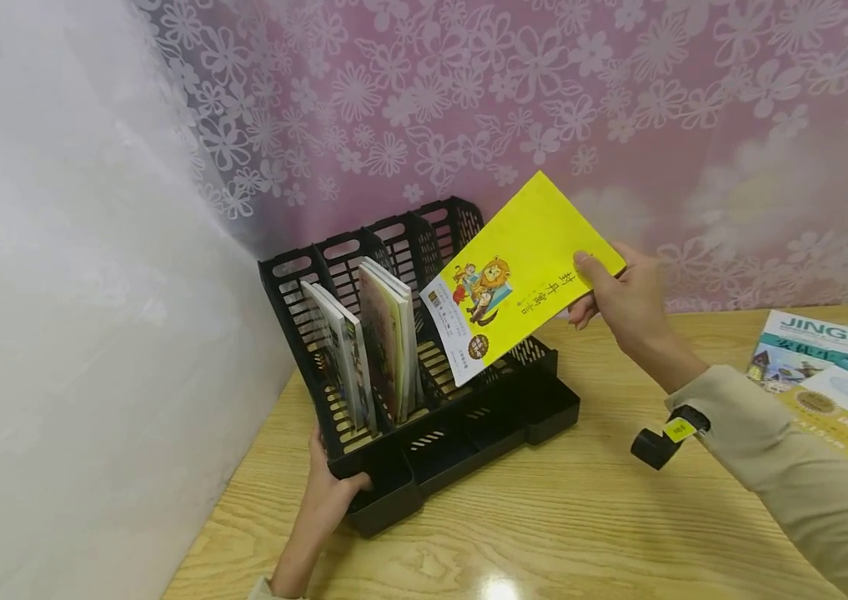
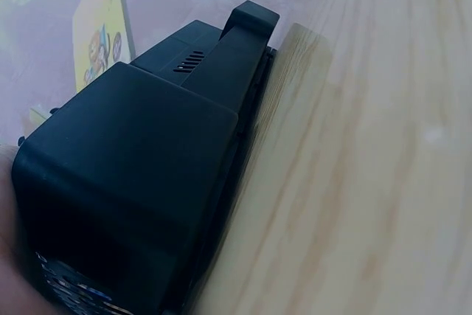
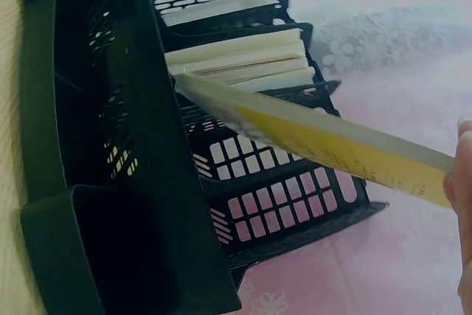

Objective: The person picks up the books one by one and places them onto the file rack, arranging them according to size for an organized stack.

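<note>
My right hand [image 1: 629, 292] pinches a yellow book [image 1: 536, 250] by one corner, thumb on its cover, which carries a cartoon lion. The book is tilted, its white lower end over the third slot of a black desktop file rack [image 1: 484, 396]. In the right wrist view the book's spine [image 3: 324, 127] runs down toward the slots. My left hand [image 1: 326, 492] grips the rack's near left corner, thumb over the front tray and fingers behind the side, partly hidden. Thin books [image 1: 344, 358] stand in the leftmost slot, and thicker ones [image 1: 392, 342] in the second.
On the wooden table [image 1: 514, 500], magazines [image 1: 829, 367] lie at the right beside my forearm. A white wall [image 1: 78, 292] rises close on the left, and a pink flowered curtain [image 1: 408, 108] hangs behind the rack. The black wrist camera [image 1: 656, 446] hangs below my right wrist.
</note>
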Motion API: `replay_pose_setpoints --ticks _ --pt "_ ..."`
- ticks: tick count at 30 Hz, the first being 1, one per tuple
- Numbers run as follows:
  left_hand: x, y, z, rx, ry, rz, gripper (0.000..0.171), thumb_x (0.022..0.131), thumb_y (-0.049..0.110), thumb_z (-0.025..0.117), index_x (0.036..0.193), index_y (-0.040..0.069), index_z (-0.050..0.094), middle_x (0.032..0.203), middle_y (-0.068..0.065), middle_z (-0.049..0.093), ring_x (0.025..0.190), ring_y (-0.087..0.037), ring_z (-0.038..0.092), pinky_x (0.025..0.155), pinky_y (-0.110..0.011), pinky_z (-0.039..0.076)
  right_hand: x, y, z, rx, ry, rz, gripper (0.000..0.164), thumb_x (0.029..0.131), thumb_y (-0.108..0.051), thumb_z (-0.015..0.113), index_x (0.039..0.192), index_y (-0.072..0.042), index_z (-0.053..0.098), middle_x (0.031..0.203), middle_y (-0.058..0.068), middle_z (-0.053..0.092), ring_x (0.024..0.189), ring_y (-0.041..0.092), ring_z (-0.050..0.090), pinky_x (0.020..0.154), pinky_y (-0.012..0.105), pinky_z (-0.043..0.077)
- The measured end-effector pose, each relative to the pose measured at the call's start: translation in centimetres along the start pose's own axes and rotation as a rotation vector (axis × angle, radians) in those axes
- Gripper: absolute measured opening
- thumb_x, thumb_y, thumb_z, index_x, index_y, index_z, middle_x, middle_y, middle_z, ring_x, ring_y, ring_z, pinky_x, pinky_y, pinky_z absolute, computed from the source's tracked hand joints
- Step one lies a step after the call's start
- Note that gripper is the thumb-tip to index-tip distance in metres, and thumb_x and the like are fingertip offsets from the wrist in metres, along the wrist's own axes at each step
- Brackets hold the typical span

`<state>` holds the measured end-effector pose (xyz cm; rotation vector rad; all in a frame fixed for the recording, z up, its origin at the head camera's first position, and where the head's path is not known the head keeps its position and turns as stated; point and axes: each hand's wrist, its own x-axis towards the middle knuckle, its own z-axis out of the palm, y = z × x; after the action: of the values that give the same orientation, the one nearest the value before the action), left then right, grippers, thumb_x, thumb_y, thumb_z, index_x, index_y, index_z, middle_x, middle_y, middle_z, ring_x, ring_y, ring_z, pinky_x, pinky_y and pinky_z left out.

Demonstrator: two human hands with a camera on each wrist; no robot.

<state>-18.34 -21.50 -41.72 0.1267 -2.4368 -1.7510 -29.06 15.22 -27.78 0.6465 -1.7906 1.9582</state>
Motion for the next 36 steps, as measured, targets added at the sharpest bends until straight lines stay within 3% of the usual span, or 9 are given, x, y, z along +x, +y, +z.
replay_pose_setpoints --ticks 3,11,18,25,32,36 --pt "0.0 0.0 0.0 0.006 -0.001 -0.004 0.115 0.067 -0.003 0.065 0.153 0.007 -0.01 0.155 -0.026 0.012 0.138 -0.043 0.022 0.104 -0.055 0.026 0.1 -0.2 1.0 -0.121 0.006 -0.037 0.035 0.096 -0.013 0.056 0.122 0.01 0.054 0.073 0.006 0.071 0.041 0.021 0.061 0.041 0.033 0.049" --pt "-0.1 0.0 0.2 -0.008 -0.002 0.005 0.115 0.067 -0.005 0.065 0.152 0.007 -0.011 0.154 -0.026 0.014 0.137 -0.042 0.025 0.104 -0.054 0.027 1.0 0.4 3.0 -0.287 -0.09 -0.081 0.035 0.098 -0.012 0.052 0.128 0.005 0.054 0.082 0.028 0.068 0.042 0.021 0.061 0.041 0.033 0.049" --pt "-0.1 0.1 0.2 -0.022 -0.006 0.023 0.115 0.066 -0.006 0.065 0.152 0.007 -0.01 0.153 -0.026 0.016 0.135 -0.042 0.028 0.103 -0.053 0.027 1.8 0.7 4.7 -0.35 -0.144 -0.025 0.035 0.098 -0.019 0.053 0.129 -0.001 0.055 0.077 0.022 0.069 0.042 0.025 0.061 0.042 0.035 0.049" --pt "-0.2 0.1 -0.1 -0.005 0.006 0.019 0.115 0.065 -0.006 0.065 0.152 0.005 -0.009 0.153 -0.027 0.016 0.135 -0.043 0.028 0.104 -0.054 0.026 2.7 0.5 7.0 -0.424 -0.213 0.023 0.028 0.099 -0.019 0.051 0.119 0.0 0.056 0.068 0.016 0.066 0.044 0.032 0.061 0.042 0.038 0.05" --pt "-0.4 0.2 -0.2 -0.018 -0.007 0.03 0.117 0.064 -0.006 0.065 0.152 0.006 -0.011 0.154 -0.027 0.014 0.135 -0.043 0.026 0.104 -0.054 0.026 3.3 1.2 8.5 -0.451 -0.23 0.073 0.03 0.099 -0.017 0.05 0.122 0.002 0.054 0.065 0.017 0.066 0.04 0.025 0.06 0.04 0.038 0.049" --pt "-0.5 0.1 -0.2 -0.026 -0.01 0.031 0.117 0.064 -0.006 0.065 0.152 0.007 -0.01 0.153 -0.027 0.016 0.134 -0.043 0.028 0.103 -0.053 0.026 3.3 2.1 9.1 -0.526 -0.237 0.046 0.028 0.098 -0.015 0.052 0.12 0.001 0.056 0.064 0.016 0.066 0.039 0.024 0.059 0.039 0.038 0.048"
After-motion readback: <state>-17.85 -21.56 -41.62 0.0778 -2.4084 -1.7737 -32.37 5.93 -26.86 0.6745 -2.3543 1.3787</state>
